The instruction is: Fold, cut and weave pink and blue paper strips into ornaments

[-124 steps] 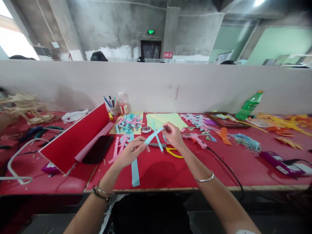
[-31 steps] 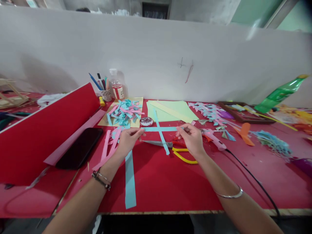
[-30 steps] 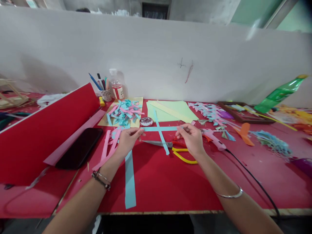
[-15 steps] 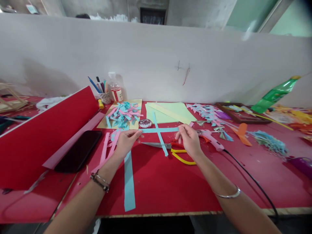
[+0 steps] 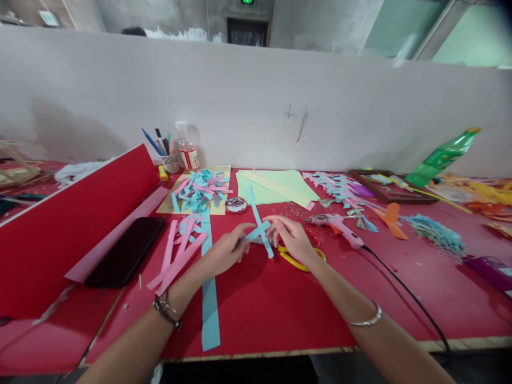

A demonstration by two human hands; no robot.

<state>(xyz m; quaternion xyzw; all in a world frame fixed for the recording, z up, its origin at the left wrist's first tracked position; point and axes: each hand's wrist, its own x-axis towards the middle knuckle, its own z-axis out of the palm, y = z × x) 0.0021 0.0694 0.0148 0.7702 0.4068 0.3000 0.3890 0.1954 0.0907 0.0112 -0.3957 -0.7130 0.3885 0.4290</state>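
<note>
Close together over the table, my left hand point(image 5: 229, 246) and my right hand point(image 5: 293, 239) each pinch an end of a short blue paper strip point(image 5: 256, 231). Its middle shows between my fingers, while its ends are partly hidden by them. This strip crosses a second blue strip point(image 5: 253, 201), which slants away from me. Under my hands lie scissors with yellow handles point(image 5: 298, 263), their blades mostly covered. A long, wider blue strip point(image 5: 210, 314) runs beneath my left forearm. Beside that forearm are several pink strips point(image 5: 184, 261).
A pink glue gun point(image 5: 346, 230) with a black cord lies right of my right hand. Behind are green paper sheets point(image 5: 256, 193), a round tin point(image 5: 236, 205) and a pile of cut paper point(image 5: 202, 186). To the left are a phone point(image 5: 125, 252) and a red board point(image 5: 80, 234).
My hands have come closer together and slightly toward me. The blue strip, stretched out flat between them before, now shows only a short slanted length.
</note>
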